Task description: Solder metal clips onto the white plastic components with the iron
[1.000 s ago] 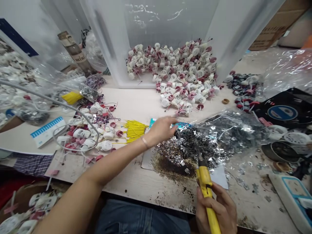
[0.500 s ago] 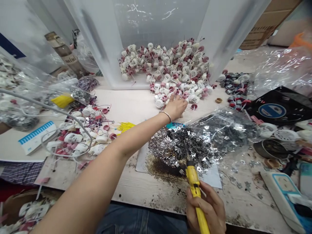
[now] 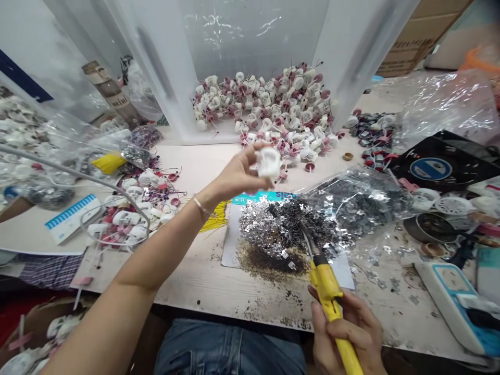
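Between the thumb and fingers of my left hand (image 3: 240, 174) is a white round plastic part (image 3: 268, 162), raised over the middle of the table and slightly blurred. My right hand (image 3: 347, 333) grips a yellow tool (image 3: 330, 294) at the lower right, its metal tip touching or just above a heap of small dark and silvery metal pieces (image 3: 269, 229). That heap lies on a pale sheet (image 3: 230, 245). Behind my left hand, many white and pink parts (image 3: 269, 112) spill out of a translucent bin (image 3: 177, 117).
Yellow wires (image 3: 216, 217) lie under my left wrist. More white and red parts (image 3: 128, 219) are at the left, beside a looping grey cable. At the right are a plastic bag of metal pieces (image 3: 363, 203), a round tin (image 3: 429, 229) and a power strip (image 3: 449, 307).
My left hand has drawn back from the pile of parts toward the left, now with a white part in it. The yellow tool has shifted slightly right and down with my right hand.
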A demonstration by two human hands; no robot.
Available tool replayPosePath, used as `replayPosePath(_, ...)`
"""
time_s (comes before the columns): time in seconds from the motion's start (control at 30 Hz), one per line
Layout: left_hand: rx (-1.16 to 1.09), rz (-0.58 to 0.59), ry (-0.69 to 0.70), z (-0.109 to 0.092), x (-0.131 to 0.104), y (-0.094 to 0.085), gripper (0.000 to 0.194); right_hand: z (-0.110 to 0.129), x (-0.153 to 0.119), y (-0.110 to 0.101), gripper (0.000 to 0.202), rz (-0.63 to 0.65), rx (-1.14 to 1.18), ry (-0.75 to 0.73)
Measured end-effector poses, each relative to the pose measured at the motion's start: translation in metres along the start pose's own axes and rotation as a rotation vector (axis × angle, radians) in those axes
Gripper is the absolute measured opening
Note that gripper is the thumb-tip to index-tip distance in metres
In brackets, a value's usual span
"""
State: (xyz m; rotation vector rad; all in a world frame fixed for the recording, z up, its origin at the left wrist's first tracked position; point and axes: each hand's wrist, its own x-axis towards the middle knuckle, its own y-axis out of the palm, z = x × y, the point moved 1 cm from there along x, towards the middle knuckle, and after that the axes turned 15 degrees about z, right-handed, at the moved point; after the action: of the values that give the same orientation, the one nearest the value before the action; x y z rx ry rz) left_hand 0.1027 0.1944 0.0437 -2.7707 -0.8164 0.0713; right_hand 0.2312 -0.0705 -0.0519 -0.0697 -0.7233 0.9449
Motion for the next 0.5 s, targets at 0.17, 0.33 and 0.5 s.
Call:
replayPosePath(0.17, 0.311, 0.547, -0.129, -0.014, -0.070, 0.057, 0.053, 0.019, 0.023, 0.014, 0.031, 0.048, 0.168, 0.027)
replayPosePath(0.33, 0.319, 0.484, -0.197, -0.010, -0.105, 0.085, 0.055, 0.024, 0.028, 0.030, 0.025, 0.283, 0.069, 0.011)
replayPosePath(0.5, -0.153, 0.234, -0.255, 0.017, -0.121, 0.095, 0.064, 0.023, 0.022, 0.034, 0.024, 0.284, 0.234, 0.229)
